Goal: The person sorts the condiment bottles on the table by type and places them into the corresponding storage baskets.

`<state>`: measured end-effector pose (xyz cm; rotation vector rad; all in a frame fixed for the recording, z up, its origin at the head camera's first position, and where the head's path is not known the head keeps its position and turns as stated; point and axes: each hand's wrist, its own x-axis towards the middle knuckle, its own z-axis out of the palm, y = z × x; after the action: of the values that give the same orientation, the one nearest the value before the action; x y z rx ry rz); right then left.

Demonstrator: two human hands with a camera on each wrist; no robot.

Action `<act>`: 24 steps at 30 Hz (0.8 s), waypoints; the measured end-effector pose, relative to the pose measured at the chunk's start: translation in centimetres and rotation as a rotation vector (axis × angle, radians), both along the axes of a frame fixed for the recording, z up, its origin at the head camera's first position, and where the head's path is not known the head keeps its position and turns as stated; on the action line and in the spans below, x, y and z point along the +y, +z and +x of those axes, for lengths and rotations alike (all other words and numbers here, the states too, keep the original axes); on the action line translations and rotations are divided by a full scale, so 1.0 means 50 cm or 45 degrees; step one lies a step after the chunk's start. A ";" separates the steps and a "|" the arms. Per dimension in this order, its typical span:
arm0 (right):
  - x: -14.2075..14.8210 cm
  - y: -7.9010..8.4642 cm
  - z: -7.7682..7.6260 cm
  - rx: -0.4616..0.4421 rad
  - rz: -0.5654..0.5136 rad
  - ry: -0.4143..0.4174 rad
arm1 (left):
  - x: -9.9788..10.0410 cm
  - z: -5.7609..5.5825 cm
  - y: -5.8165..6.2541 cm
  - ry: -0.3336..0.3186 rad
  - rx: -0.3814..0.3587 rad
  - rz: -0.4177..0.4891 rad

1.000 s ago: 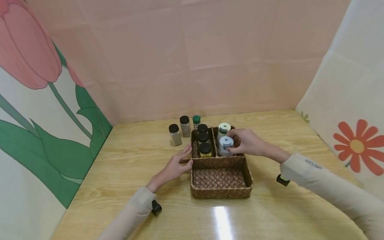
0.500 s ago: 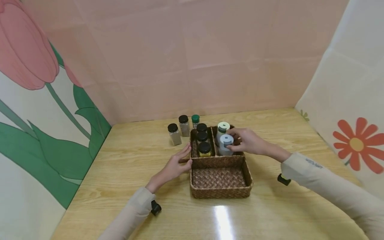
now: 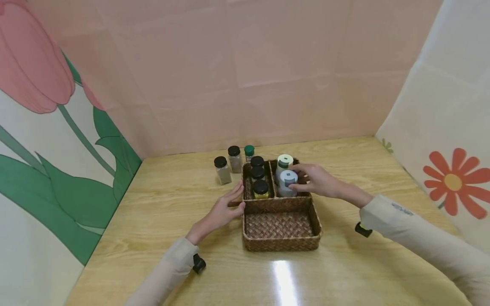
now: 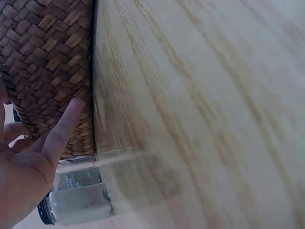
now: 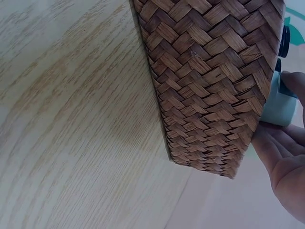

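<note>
In the head view a brown woven basket has two compartments at the back and one wide compartment in front. My right hand pinches a white-lidded jar between thumb and fingers in the back right compartment. Behind that jar is another bottle with a pale lid. My left hand rests its outstretched fingers against the basket's left outer wall, as the left wrist view shows with its fingertip on the weave. Several black-lidded jars stand in a row in the back left compartment.
Two clear jars with black lids, a front one and a rear one, stand on the wooden table left of the basket. A green-capped bottle is behind it. A pink cloth wall rises at the back.
</note>
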<state>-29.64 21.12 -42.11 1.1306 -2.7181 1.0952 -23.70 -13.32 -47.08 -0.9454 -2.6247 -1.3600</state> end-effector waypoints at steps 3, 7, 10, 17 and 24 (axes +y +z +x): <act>0.003 0.001 0.004 -0.014 -0.007 0.005 | 0.002 0.000 0.000 -0.002 -0.005 -0.004; 0.011 0.001 0.011 -0.004 0.005 0.004 | 0.004 -0.002 -0.004 -0.014 -0.024 -0.021; 0.018 0.001 0.016 0.019 0.025 -0.009 | 0.005 -0.002 -0.004 -0.015 -0.036 -0.036; 0.030 0.001 0.021 0.075 0.001 -0.025 | 0.003 -0.002 -0.001 -0.005 -0.022 -0.061; 0.044 -0.001 0.023 0.171 0.007 -0.054 | -0.001 -0.002 0.009 -0.020 -0.057 -0.090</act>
<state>-28.48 23.30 -42.15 1.0991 -2.6317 0.9697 -23.81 -13.38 -46.62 -0.9563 -2.7213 -1.3150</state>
